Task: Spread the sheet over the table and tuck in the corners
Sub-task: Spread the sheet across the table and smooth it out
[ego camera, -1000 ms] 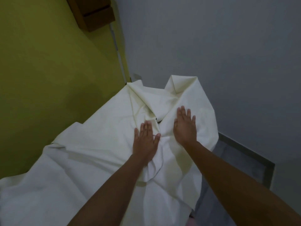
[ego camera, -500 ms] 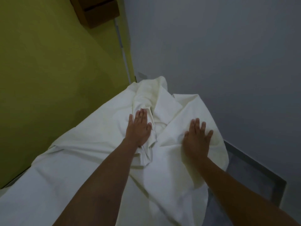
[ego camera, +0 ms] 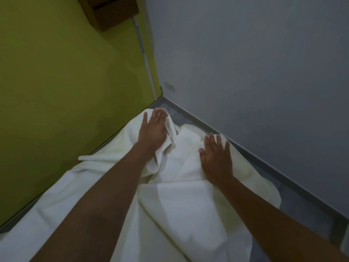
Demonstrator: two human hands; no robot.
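Note:
A cream-white sheet lies rumpled over the table, with thick folds bunched between my two hands. The table itself is hidden under the cloth. My left hand rests flat on the sheet's far left end, fingers stretched toward the room corner. My right hand presses flat on the sheet's far right part, fingers apart, near the grey wall's base. Neither hand grips the cloth. The sheet's right side hangs down over the edge.
A yellow-green wall runs close along the left side, and a grey wall closes off the far right. A brown wooden box is mounted high near the corner. Grey floor shows at the right.
Both hands have slid forward along the sheet toward the room corner and moved further apart, pushing the cloth outward. The raised folds at the far end have flattened.

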